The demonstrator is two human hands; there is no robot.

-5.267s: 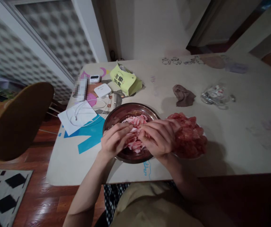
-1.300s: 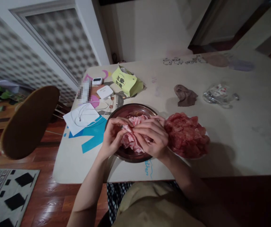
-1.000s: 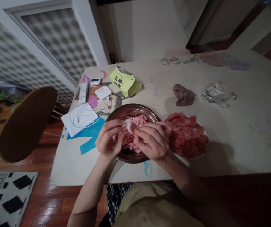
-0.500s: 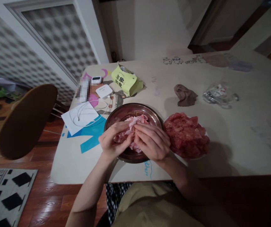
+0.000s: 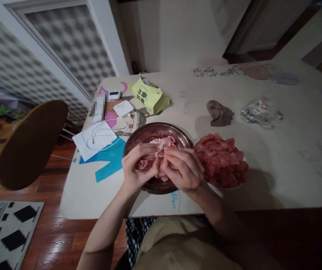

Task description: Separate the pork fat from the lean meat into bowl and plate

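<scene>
A steel bowl point(image 5: 182, 132) on the near side of the table contains pale pink raw meat pieces point(image 5: 168, 141), some whitish and bony-looking. Over it, my left hand point(image 5: 137, 165) pinches a piece of raw meat point(image 5: 160, 153) from the left, thumb and fingers closed. From the other side my right hand point(image 5: 184, 168) grips the same piece, its fingertips almost meeting the left ones. My fingers hide much of that piece, so its outline cannot be made out. Just right of the bowl, a heap of darker red raw meat point(image 5: 222, 161) covers a white plate point(image 5: 238, 185).
Behind the bowl lie a yellow-green packet point(image 5: 151, 95), a white box point(image 5: 123, 109) with a cable, and a small white device point(image 5: 114, 95). Paper point(image 5: 95, 138) lies left. A brown cloth point(image 5: 219, 113) and a clear plastic bag point(image 5: 260, 113) sit back right. A chair point(image 5: 31, 146) stands left.
Both hands have shifted slightly to the right, and their fingertips have drawn a little apart around the piece of raw meat. The bowl and plate have stayed in place.
</scene>
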